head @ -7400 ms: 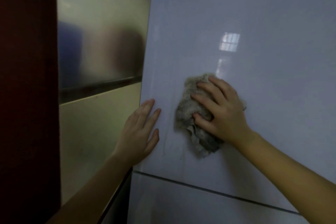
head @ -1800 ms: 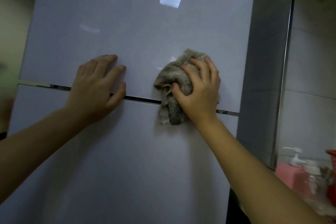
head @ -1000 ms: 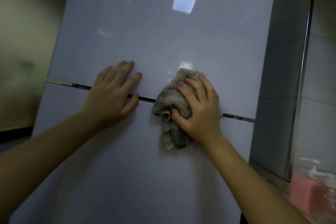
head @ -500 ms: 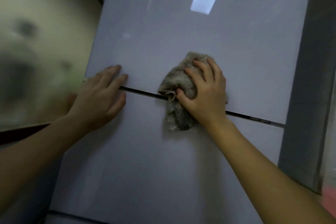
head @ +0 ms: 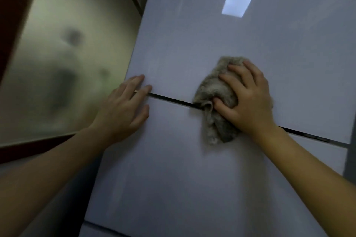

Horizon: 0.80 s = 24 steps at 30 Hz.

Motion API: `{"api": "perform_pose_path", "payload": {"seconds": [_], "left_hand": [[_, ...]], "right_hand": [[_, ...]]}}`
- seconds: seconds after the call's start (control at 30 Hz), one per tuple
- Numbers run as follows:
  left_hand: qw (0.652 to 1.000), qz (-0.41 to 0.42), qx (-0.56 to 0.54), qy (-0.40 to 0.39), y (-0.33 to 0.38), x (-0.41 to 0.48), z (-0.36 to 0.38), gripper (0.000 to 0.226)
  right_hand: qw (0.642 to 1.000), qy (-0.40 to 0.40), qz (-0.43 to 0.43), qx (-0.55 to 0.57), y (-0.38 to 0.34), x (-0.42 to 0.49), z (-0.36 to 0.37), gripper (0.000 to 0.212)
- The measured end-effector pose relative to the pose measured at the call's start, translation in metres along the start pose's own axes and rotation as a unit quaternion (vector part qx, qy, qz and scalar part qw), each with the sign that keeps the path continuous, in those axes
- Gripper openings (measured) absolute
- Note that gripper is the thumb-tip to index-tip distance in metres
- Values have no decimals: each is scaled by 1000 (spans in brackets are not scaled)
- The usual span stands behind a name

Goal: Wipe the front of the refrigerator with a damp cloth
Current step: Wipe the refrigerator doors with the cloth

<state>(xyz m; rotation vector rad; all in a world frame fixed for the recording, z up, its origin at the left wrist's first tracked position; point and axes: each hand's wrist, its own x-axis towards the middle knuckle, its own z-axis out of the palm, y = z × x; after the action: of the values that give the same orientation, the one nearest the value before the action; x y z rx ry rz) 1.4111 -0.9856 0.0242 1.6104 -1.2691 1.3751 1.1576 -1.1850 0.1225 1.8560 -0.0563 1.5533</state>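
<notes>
The refrigerator's glossy pale grey front (head: pixel 192 34) fills most of the view. A dark horizontal gap (head: pixel 171 99) divides the upper door from the one below. A crumpled grey-brown cloth (head: pixel 213 90) lies across that gap, and my right hand (head: pixel 248 102) presses it flat against the doors, fingers spread on top. My left hand (head: pixel 125 109) rests flat and empty at the refrigerator's left edge, over the same gap, fingers apart.
A frosted, greenish-gold panel (head: pixel 63 54) stands left of the refrigerator, with a dark red frame (head: pixel 13 5) at the far left. A second gap (head: pixel 104 230) crosses the refrigerator near the bottom. Its grey side (head: pixel 349 159) shows at the right edge.
My view has swung left, bringing the frosted panel in. My left hand has slid left to the door's edge. The cloth and my right hand stay on the gap.
</notes>
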Motion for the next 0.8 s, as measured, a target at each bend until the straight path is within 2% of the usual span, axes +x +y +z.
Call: {"api": "perform_pose_path", "payload": {"seconds": [0.1, 0.23, 0.33, 0.4, 0.47, 0.57, 0.7, 0.8], "left_hand": [[1000, -13, -11, 14, 1, 3, 3, 54], [999, -10, -20, 23, -4, 0, 6, 54], [1000, 4, -24, 20, -11, -3, 4, 53], [1000, 9, -13, 16, -16, -1, 2, 54], [1000, 4, -13, 15, -20, 4, 2, 54], [999, -4, -23, 29, -22, 13, 3, 52], [998, 14, -32, 52, -26, 13, 9, 51], [997, 20, -31, 65, -27, 13, 14, 52]], "right_hand": [[1000, -4, 12, 13, -32, 24, 19, 62], [995, -50, -76, 29, -73, 29, 41, 65], [990, -52, -124, 36, -65, 27, 39, 62], [992, -35, -114, 36, -49, 34, 35, 60], [997, -13, -70, 30, -40, 47, 34, 59], [999, -24, -33, 32, -56, 62, 40, 62], [987, -94, -117, 52, -97, 33, 50, 66], [979, -108, -165, 56, -104, 4, 49, 65]]}}
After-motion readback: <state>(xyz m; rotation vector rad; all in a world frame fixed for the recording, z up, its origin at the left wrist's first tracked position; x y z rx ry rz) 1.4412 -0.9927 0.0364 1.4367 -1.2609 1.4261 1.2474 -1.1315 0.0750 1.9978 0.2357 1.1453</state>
